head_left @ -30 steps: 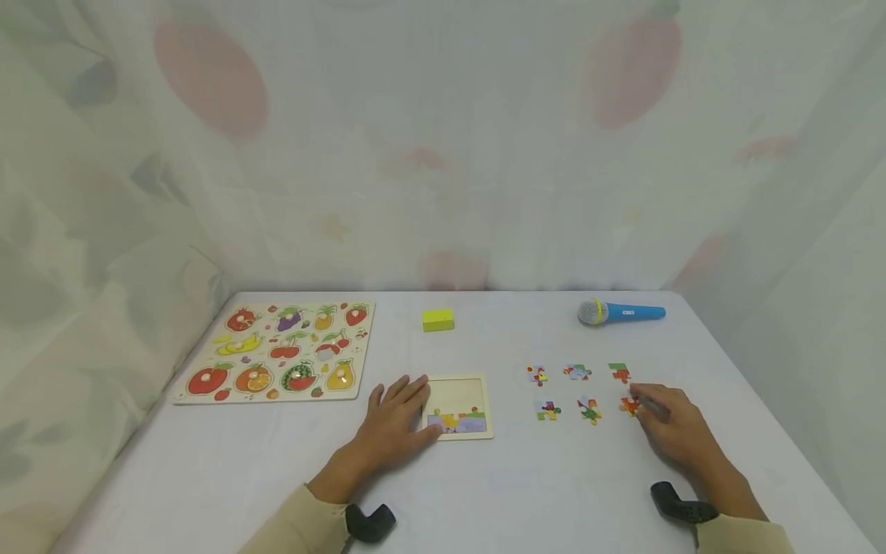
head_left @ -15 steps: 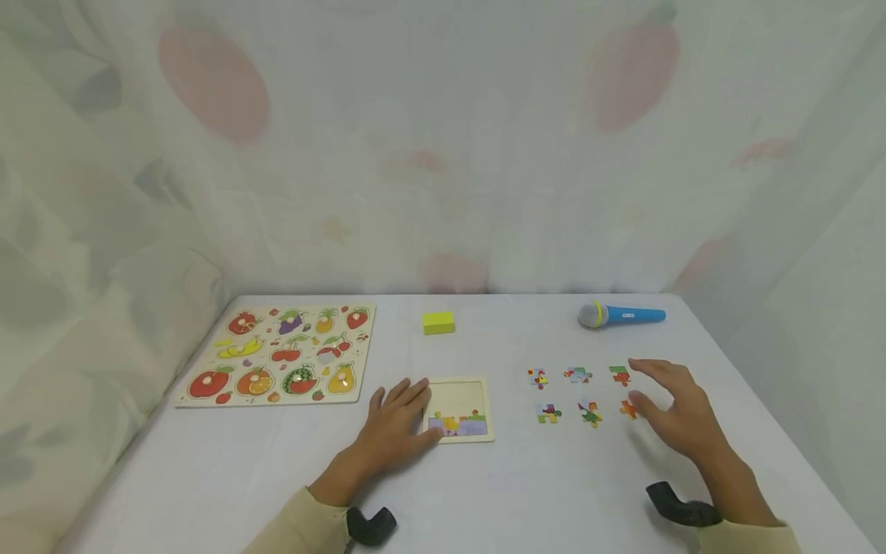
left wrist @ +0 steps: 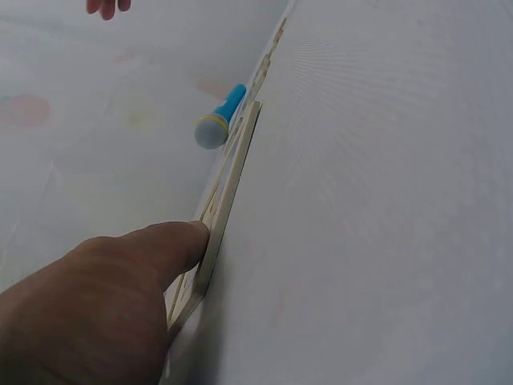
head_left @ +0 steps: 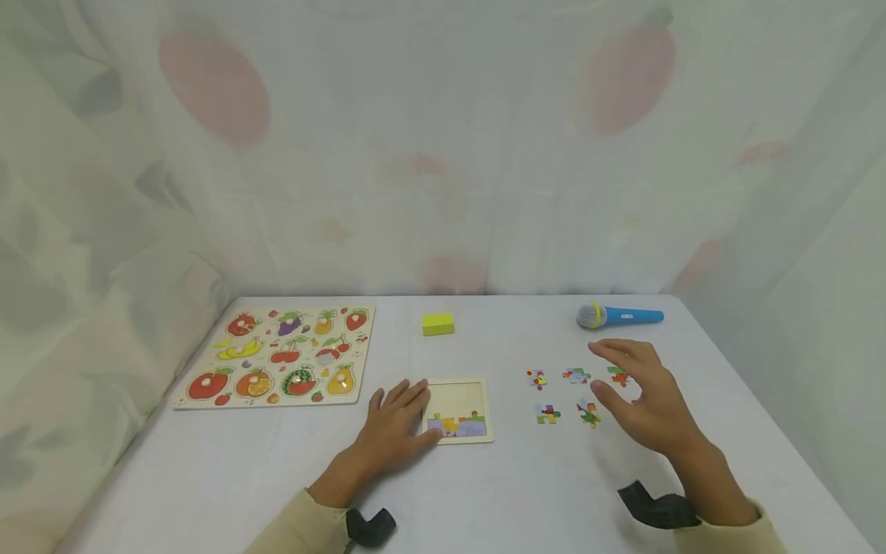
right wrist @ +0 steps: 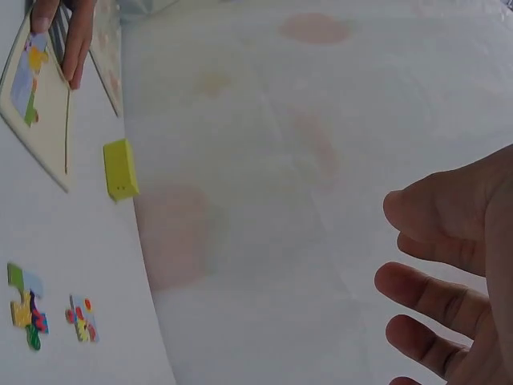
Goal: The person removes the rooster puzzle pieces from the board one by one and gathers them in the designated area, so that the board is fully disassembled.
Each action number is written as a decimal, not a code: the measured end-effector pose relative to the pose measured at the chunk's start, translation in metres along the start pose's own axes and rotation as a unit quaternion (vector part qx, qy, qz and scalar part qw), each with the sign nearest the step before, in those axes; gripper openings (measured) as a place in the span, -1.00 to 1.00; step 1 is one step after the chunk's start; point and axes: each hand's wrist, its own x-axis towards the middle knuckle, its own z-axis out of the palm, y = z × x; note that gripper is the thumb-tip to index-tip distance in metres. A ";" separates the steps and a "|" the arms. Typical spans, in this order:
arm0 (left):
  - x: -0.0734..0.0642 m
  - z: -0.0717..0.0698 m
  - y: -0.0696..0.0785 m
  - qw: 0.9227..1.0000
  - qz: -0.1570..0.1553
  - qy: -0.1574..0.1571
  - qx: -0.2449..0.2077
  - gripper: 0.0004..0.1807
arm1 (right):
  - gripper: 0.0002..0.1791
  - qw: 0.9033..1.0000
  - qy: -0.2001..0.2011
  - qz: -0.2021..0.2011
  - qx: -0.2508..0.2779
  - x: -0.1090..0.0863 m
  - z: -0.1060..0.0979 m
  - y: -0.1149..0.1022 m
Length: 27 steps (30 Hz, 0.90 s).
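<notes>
My left hand [head_left: 396, 427] rests on the left side of a small wooden puzzle tray [head_left: 488, 408], thumb on its lower edge and fingers along its rim. Joined jigsaw pieces [head_left: 457, 424] fill the tray's lower part; bare wood shows above them. My right hand [head_left: 647, 400] hovers above the loose jigsaw pieces at the right, thumb and fingers spread apart, holding nothing. Among those pieces are a red-and-yellow one [head_left: 537, 378], a purple-and-green one [head_left: 547, 414] and a green one [head_left: 589, 413]. The right hand partly hides the rightmost pieces, including one with orange and green [head_left: 618, 375].
A fruit peg puzzle board [head_left: 365, 354] lies at the left of the white table [head_left: 512, 492]. Toward the back stand a yellow block [head_left: 438, 324] and a blue toy microphone [head_left: 626, 316]. A printed curtain [head_left: 443, 192] hangs behind the table's far edge.
My right hand has lifted off the rightmost pieces, opened its fingers and moved left and farther from me over the loose pieces. The left hand has stayed on the tray.
</notes>
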 end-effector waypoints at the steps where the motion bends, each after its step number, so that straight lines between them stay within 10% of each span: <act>1: 0.000 0.000 0.000 1.000 -0.001 -0.001 0.000 -0.21 | -0.38 1.000 -0.001 -0.007 0.005 0.002 0.002 -0.003; 15: -0.001 -0.001 0.001 1.000 -0.007 -0.007 -0.003 -0.20 | -0.43 0.993 -0.039 -0.080 0.081 0.028 0.039 -0.040; 27: -0.001 -0.001 0.001 1.000 -0.009 -0.007 -0.002 -0.20 | -0.47 0.990 -0.081 -0.066 0.098 0.037 0.075 -0.058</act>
